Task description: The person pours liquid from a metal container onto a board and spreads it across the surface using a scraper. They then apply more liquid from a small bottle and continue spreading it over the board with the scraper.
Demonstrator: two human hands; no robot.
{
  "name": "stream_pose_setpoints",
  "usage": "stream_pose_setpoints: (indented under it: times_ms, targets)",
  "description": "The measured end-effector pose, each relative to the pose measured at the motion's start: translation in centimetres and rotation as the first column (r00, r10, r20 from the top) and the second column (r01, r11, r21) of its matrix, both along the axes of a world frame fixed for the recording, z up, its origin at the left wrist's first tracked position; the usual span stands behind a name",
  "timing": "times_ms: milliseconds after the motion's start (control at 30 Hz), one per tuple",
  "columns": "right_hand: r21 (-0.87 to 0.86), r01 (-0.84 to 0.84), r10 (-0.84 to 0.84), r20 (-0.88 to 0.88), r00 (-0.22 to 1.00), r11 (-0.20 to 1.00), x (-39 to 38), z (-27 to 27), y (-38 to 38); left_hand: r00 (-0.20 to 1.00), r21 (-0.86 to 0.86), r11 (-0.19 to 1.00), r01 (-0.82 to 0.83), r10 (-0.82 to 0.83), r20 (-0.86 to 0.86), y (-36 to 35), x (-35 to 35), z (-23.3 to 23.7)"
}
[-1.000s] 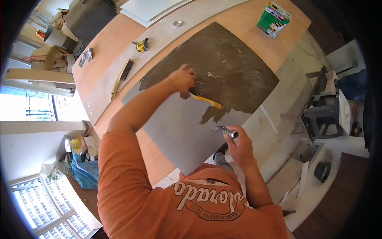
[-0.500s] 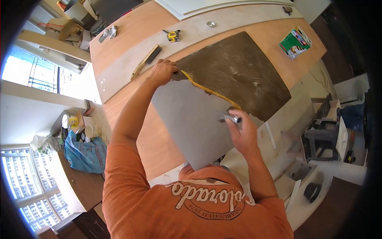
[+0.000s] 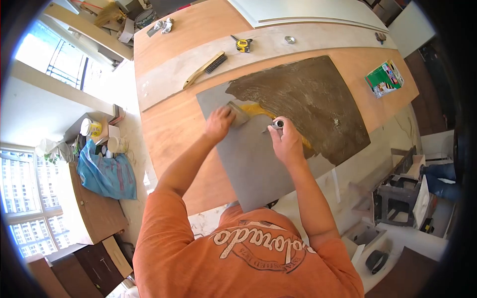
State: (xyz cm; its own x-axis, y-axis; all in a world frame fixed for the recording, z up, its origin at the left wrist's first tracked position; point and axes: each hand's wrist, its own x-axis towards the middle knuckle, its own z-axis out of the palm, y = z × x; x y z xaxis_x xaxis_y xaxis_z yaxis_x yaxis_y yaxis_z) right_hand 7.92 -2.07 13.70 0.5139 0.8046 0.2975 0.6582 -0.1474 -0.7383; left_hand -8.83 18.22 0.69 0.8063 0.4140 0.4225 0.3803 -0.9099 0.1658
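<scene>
A grey sheet (image 3: 251, 169) lies on the wooden board, its far right part coated in streaky dark brown (image 3: 308, 89). Wet-looking yellow glue (image 3: 256, 109) runs along the boundary between the coating and the bare grey. My left hand (image 3: 220, 123) is closed on a flat grey scraper (image 3: 239, 114), whose blade is against the sheet beside the yellow glue. In my right hand (image 3: 288, 141), closed fingers hold a small shiny metal tool with a round, hollow-looking end (image 3: 279, 123), just over the sheet near the glue. The rest of that tool is hidden by the fingers.
Beyond the sheet lie a wire brush (image 3: 206, 69), a tape measure (image 3: 243, 45) and a small round metal lid or ring (image 3: 289, 39). A green box-like item (image 3: 384, 78) sits at the right. White panels (image 3: 308, 12) are at the back; a blue bag (image 3: 107, 171) is at left.
My left hand has come nearer with the scraper, leaving the far edge of the coating. The yellow strip looks wider near the scraper. My right hand has shifted slightly left and away; the view has turned.
</scene>
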Motion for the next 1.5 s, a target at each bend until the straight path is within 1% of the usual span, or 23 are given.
stream_pose_setpoints:
  times_ms: [100, 200, 233, 300, 333, 367, 400, 433, 467, 533, 633, 733, 767, 867, 933, 1033, 1167, 1233, 1333, 1433, 1467, 1500]
  targets:
    - [-0.002, -0.002, 0.002, 0.035, 0.999, 1.0, 0.1, 0.1, -0.2, 0.993, 0.012, 1.0, -0.007, 0.009, -0.115, -3.3, -2.5, 0.6]
    - [-0.042, -0.003, 0.003, 0.013, 1.0, 0.999, -0.1, -0.3, -0.5, 0.977, -0.116, 0.993, 0.021, -0.045, -0.21, -4.2, -4.8, 5.2]
    - [-0.053, -0.005, 0.006, 0.002, 1.0, 0.999, 0.2, -0.4, -0.3, 0.988, -0.192, 0.979, -0.067, 0.038, -0.148, -4.1, -5.8, 5.4]
    - [-0.031, -0.023, 0.023, -0.001, 1.0, 0.999, 0.3, -0.6, -0.4, 0.978, -0.349, 0.915, -0.204, 0.204, -0.037, -3.7, -7.5, 5.4]
    - [-0.019, -0.026, 0.026, -0.001, 1.0, 0.999, 0.4, -0.5, -0.4, 0.932, -0.643, 0.725, -0.247, 0.36, 0.047, -3.8, -7.8, 5.3]
    - [-0.025, -0.026, 0.026, -0.005, 1.0, 0.999, 0.5, -0.5, -0.5, 0.852, -0.865, 0.458, -0.203, 0.519, 0.075, -4.0, -8.2, 5.1]
    - [-0.031, -0.027, 0.027, -0.01, 1.0, 0.999, 0.5, -0.4, -0.5, 0.748, -0.985, 0.152, -0.079, 0.663, 0.042, -4.2, -8.7, 4.5]
    - [-0.037, -0.029, 0.029, -0.014, 0.999, 0.999, 0.5, -0.4, -0.4, 0.686, -0.995, 0.104, 0.005, 0.723, 0.079, -4.5, -8.8, 1.2]
    - [-0.042, -0.029, 0.028, -0.026, 0.999, 0.999, 0.4, -0.2, -0.4, 0.637, -0.993, 0.113, 0.014, 0.765, 0.096, -5.8, -8.0, 0.7]
    - [-0.057, -0.032, 0.03, -0.043, 0.999, 0.998, 0.4, 0.2, -0.2, 0.637, -0.987, 0.012, 0.162, 0.762, 0.114, -7.8, -6.5, 0.0]
    - [-0.066, -0.048, 0.047, -0.026, 0.999, 0.997, 0.3, 0.6, 0.0, 0.511, -0.938, -0.057, 0.343, 0.849, 0.135, -9.9, -4.2, 0.5]
    - [-0.073, -0.038, 0.035, -0.036, 0.999, 0.997, 0.3, 0.3, 0.2, 0.492, -0.947, -0.055, 0.316, 0.863, 0.114, -9.9, -3.6, -0.2]
    - [-0.086, -0.034, 0.031, -0.03, 0.999, 0.996, 0.3, 0.4, 0.2, 0.491, -0.939, -0.063, 0.338, 0.863, 0.119, -9.9, -3.5, -0.4]
    - [-0.108, -0.019, 0.019, -0.004, 1.0, 0.994, 0.1, 0.8, 0.3, 0.494, -0.904, -0.101, 0.414, 0.859, 0.13, -9.9, -3.5, 1.3]
    - [-0.11, -0.013, 0.016, 0.025, 1.0, 0.994, 0.0, 0.9, 0.5, 0.498, -0.864, -0.147, 0.481, 0.857, 0.131, -10.3, -3.4, 3.7]
    - [-0.051, -0.043, 0.043, 0.008, 0.999, 0.998, 0.7, 0.6, 0.6, 0.477, -0.901, -0.149, 0.408, 0.876, 0.072, -9.9, -2.4, 2.6]
    - [-0.061, -0.022, 0.021, -0.018, 1.0, 0.998, 1.3, 0.6, 0.4, 0.49, -0.908, -0.196, 0.369, 0.871, 0.011, -9.0, -2.7, 2.3]
    - [-0.056, 0.0, -0.002, -0.033, 0.999, 0.998, 1.4, 0.6, 0.1, 0.51, -0.904, -0.226, 0.362, 0.86, -0.011, -8.5, -3.3, 2.9]
    - [-0.07, 0.007, -0.011, -0.056, 0.998, 0.998, 1.4, 0.7, -0.2, 0.501, -0.92, -0.201, 0.337, 0.865, -0.006, -8.4, -3.4, 2.8]
    - [-0.062, 0.024, -0.026, -0.02, 0.999, 0.998, 1.1, 0.9, -0.2, 0.523, -0.918, -0.18, 0.352, 0.852, 0.033, -7.6, -3.9, 1.8]
    - [-0.067, 0.027, -0.028, -0.014, 0.999, 0.997, 1.1, 1.0, -0.1, 0.526, -0.917, -0.194, 0.348, 0.85, 0.02, -7.3, -4.1, 1.7]
    - [-0.075, 0.033, -0.034, -0.009, 0.999, 0.997, 1.2, 1.0, -0.1, 0.532, -0.915, -0.213, 0.342, 0.847, 0.002, -7.0, -4.4, 2.7]
